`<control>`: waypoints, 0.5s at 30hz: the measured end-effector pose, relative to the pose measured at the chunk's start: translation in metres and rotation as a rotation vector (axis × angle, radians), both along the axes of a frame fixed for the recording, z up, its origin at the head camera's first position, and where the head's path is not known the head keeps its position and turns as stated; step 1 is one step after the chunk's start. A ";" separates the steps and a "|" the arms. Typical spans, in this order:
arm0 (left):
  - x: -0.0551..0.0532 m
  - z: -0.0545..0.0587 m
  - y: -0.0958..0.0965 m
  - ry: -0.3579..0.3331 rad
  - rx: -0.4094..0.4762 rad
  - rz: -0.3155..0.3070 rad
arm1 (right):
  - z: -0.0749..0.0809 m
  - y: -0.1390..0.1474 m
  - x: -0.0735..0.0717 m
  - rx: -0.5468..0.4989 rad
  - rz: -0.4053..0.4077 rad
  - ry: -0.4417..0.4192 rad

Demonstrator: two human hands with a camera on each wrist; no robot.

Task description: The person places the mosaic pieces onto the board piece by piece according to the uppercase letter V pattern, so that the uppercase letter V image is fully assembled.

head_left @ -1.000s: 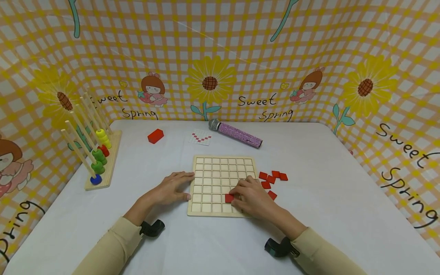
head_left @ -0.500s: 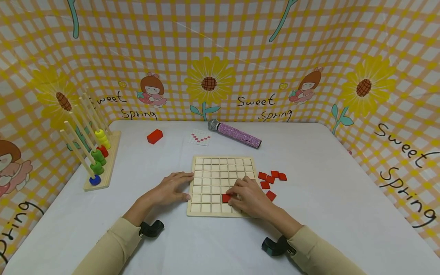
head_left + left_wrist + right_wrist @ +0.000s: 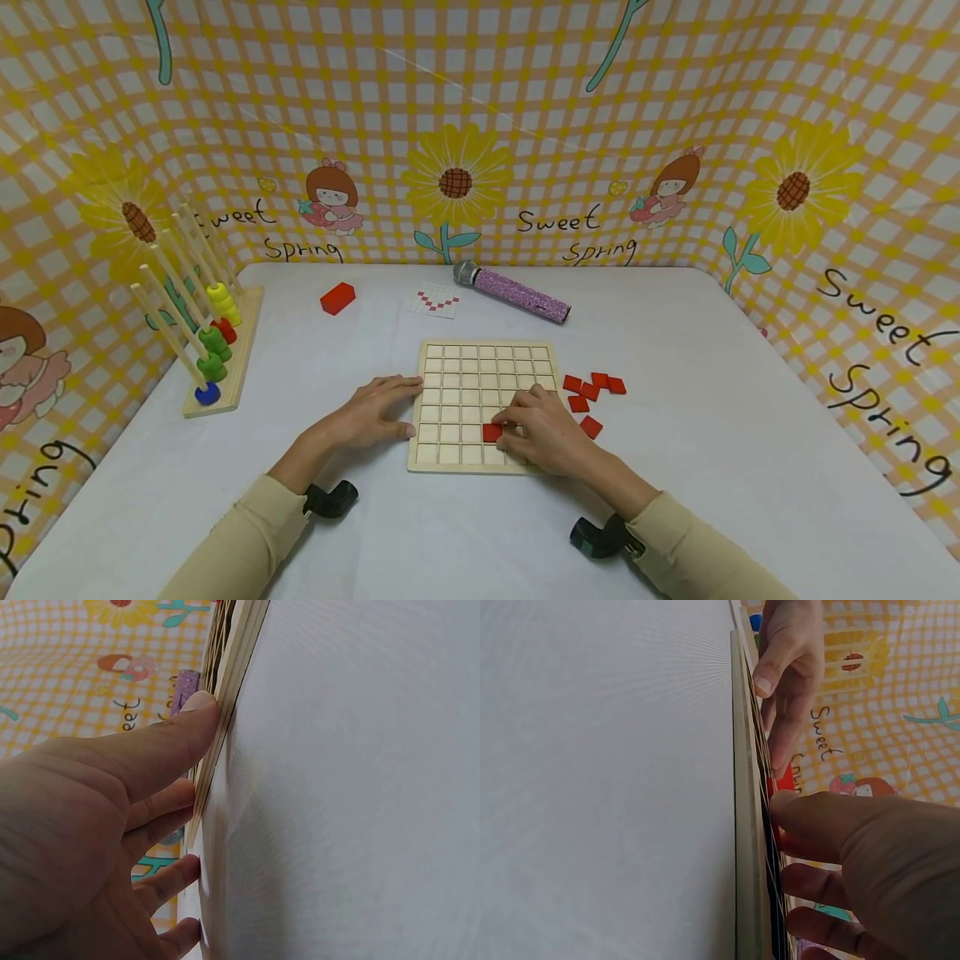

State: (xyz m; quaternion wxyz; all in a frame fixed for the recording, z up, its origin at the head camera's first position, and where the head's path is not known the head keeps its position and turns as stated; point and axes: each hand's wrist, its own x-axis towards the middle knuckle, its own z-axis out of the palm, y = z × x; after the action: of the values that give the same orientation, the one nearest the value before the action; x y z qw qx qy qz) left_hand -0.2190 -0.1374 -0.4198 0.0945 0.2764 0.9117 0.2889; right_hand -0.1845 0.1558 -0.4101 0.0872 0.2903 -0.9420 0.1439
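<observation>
A square wooden grid board [image 3: 450,390] lies flat on the table. My left hand [image 3: 367,412] rests at its left edge, fingers extended; in the left wrist view the thumb [image 3: 176,739] touches the board's side. Over the lower right part of the board is my right hand [image 3: 543,429], thumb and forefinger pinching a red square tile [image 3: 491,432] in the second row from the front. That tile's right side is hidden by the fingers. Several loose red tiles [image 3: 590,392] lie to the right of the board, one [image 3: 592,427] close beside the right hand.
At the left stands a wooden peg rack [image 3: 240,367] with coloured beads. Behind the board lie a red block [image 3: 338,298], a small pattern card [image 3: 437,301] and a purple glitter microphone [image 3: 517,294]. A patterned cloth [image 3: 457,92] rises around the table.
The right hand has shifted slightly left with the red tile, mostly in the first half second. The left hand and the loose tiles stay in place.
</observation>
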 end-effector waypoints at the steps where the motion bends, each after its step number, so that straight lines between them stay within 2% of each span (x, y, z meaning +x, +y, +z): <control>1: 0.000 0.000 0.000 0.000 -0.003 0.001 | 0.000 0.000 0.000 -0.001 0.000 0.001; 10: 0.001 0.002 0.000 -0.010 -0.006 0.004 | 0.003 0.014 0.005 -0.042 -0.058 0.000; 15: 0.001 0.002 -0.001 0.007 0.000 -0.024 | 0.004 0.026 0.007 -0.047 -0.092 0.009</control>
State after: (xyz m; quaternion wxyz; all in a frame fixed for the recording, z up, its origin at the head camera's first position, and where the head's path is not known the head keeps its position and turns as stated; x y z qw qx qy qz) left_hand -0.2183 -0.1382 -0.4178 0.0947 0.2884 0.9086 0.2867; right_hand -0.1773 0.1817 -0.4058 0.1045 0.2452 -0.9504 0.1606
